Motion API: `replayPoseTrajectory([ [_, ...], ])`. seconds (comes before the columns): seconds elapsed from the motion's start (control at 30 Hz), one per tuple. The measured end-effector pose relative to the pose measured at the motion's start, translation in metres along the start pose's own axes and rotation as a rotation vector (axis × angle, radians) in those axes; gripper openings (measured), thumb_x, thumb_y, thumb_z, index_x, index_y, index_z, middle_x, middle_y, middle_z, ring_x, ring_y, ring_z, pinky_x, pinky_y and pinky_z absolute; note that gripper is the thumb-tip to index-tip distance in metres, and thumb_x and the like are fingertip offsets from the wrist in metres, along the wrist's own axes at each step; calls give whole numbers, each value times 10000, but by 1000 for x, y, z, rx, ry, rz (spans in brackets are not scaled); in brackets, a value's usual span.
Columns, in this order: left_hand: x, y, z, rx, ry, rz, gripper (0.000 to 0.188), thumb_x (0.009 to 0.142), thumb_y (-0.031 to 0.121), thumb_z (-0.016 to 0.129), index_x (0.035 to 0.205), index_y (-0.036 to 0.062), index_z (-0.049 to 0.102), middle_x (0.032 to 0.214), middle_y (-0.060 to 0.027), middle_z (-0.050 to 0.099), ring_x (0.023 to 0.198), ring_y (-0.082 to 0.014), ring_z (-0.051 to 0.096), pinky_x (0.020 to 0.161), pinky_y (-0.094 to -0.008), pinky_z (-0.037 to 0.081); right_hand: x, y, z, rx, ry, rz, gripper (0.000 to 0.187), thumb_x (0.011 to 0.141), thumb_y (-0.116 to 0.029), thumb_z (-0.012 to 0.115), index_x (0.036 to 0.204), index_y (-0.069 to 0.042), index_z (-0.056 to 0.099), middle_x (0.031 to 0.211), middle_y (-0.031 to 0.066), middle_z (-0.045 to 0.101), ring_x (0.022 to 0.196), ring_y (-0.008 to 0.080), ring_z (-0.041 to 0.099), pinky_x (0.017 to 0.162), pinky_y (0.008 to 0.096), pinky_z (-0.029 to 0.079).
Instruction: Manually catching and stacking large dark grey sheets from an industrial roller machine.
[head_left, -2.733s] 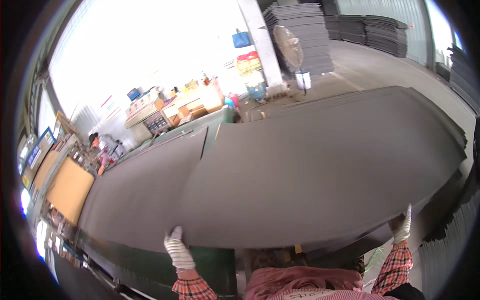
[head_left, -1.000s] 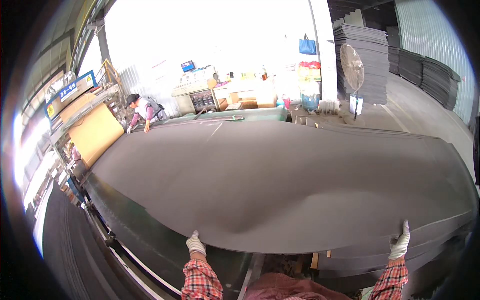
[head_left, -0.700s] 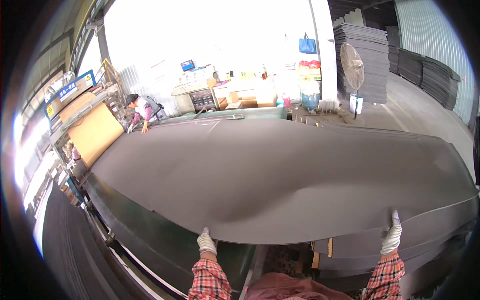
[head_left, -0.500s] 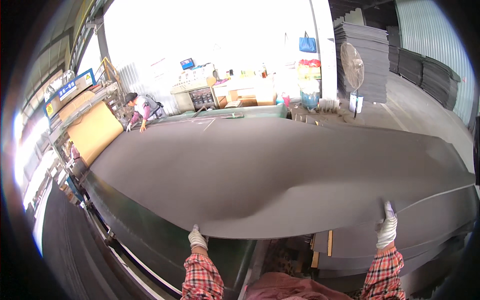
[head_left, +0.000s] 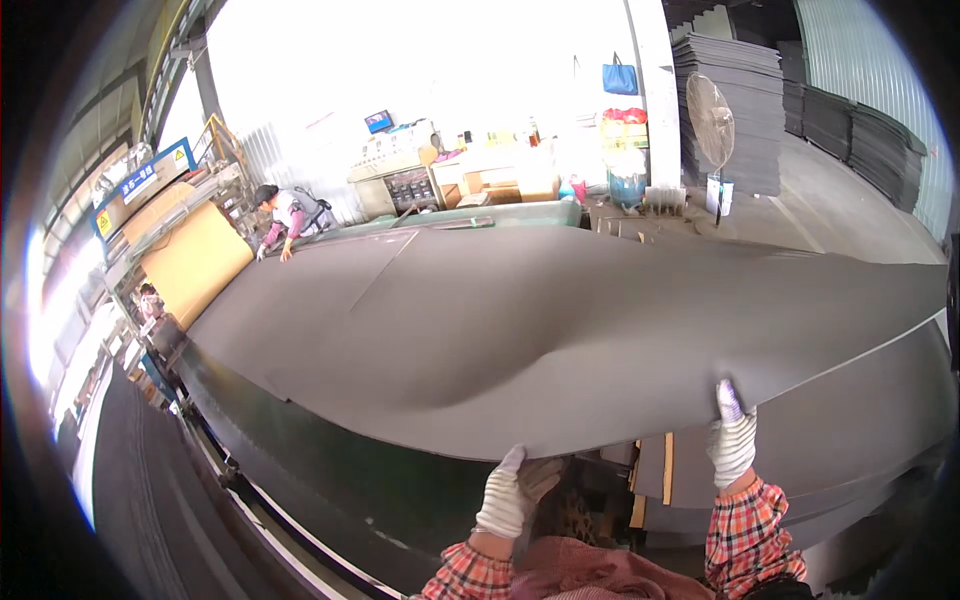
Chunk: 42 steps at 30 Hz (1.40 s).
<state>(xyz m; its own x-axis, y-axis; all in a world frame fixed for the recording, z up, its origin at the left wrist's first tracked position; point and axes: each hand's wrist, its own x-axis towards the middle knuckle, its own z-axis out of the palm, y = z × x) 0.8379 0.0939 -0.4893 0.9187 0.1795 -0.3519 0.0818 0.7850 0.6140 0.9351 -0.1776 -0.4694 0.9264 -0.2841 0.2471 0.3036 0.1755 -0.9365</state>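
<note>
A large dark grey sheet point(head_left: 620, 300), which looks like foam, spreads across the view with a raised ripple in its middle. On its near edge is my left hand point(head_left: 505, 500) in a striped white glove, thumb at the top and fingers just under the rim. Farther right, my right hand point(head_left: 735, 445), gloved the same way, grips that edge with the thumb on top and the fingers hidden beneath. The sheet's left part lies over a dark green conveyor belt point(head_left: 330, 460). A thin seam or cut line crosses it at the far left.
A co-worker point(head_left: 290, 215) leans over the sheet's far left end, beside a machine with a tan roll point(head_left: 195, 265). More grey sheets point(head_left: 840, 430) lie stacked at the right, near wooden strips point(head_left: 668, 470). A standing fan point(head_left: 710, 125) is behind.
The sheet has shifted right, its right end reaching farther and more of the seam line showing. My left hand has moved right along the edge; my right hand sits slightly farther left.
</note>
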Motion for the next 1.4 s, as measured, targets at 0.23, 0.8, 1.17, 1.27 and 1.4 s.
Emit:
replayPoseTrajectory([
  [0.23,42,-1,-60,-167,220,40,157,809,178,533,942,94,540,926,-23,600,841,-188,584,658,-304,515,-21,-25,-49,506,78,187,495,791,-445,515,1104,-63,481,1068,55,511,987,162,484,849,303,390],
  [0.8,58,-24,-84,3,177,79,287,833,219,518,1052,37,481,1052,-133,521,963,-295,520,780,-406,475,-49,80,-45,385,30,423,347,778,-238,577,1044,-61,440,1007,60,516,930,224,509,818,431,396],
  [1.17,78,-7,-148,-58,384,172,388,828,264,474,1121,11,440,1095,-139,510,995,-300,499,861,-401,398,-42,92,-74,303,53,570,422,746,-403,588,1032,-104,507,921,31,547,824,173,523,735,361,431],
  [1.27,75,-19,-145,-88,253,128,407,825,289,493,1106,-4,459,1085,-140,517,978,-278,505,853,-373,406,-55,83,-42,312,81,505,410,760,-364,591,1007,-47,509,949,77,551,825,196,551,740,394,450],
  [1.4,35,-47,-67,-20,35,-45,332,838,228,498,1079,0,485,1064,-112,538,983,-250,512,844,-350,427,-64,48,-15,268,-107,471,493,753,-343,617,1067,-3,447,983,136,527,872,230,560,695,370,492],
])
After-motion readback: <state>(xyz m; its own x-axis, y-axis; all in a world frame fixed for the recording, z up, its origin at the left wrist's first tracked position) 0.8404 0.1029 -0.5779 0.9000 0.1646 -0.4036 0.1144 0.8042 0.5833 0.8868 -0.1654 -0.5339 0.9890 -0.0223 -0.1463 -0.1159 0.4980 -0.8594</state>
